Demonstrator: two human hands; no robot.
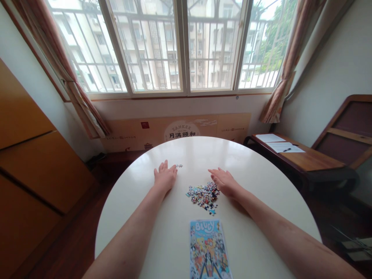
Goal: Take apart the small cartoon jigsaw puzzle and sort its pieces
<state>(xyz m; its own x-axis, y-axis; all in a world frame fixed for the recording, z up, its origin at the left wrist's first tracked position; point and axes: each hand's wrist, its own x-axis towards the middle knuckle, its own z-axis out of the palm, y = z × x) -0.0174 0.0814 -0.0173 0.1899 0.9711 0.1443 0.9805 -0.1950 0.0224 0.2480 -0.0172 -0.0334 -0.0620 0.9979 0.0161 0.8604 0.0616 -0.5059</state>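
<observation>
My left hand (165, 176) lies on the white round table with its fingers spread. Just right of its fingertips are a few small puzzle pieces (180, 166), partly hidden by the hand. A loose pile of mixed-colour jigsaw pieces (203, 197) spreads over the middle of the table. At the pile's right edge rests my right hand (223, 180), fingers stretched out to the left and nothing visibly held. Nearer to me lies a blue picture sheet (208, 248) marked "BLUEY", crowded with cartoon figures.
The round white table (124, 217) stands before a barred window (183, 46) with curtains (283, 77). To the right, a wooden bench (308, 159) carries papers (283, 147) and a pen (287, 150). An orange-brown cabinet (31, 166) is at left.
</observation>
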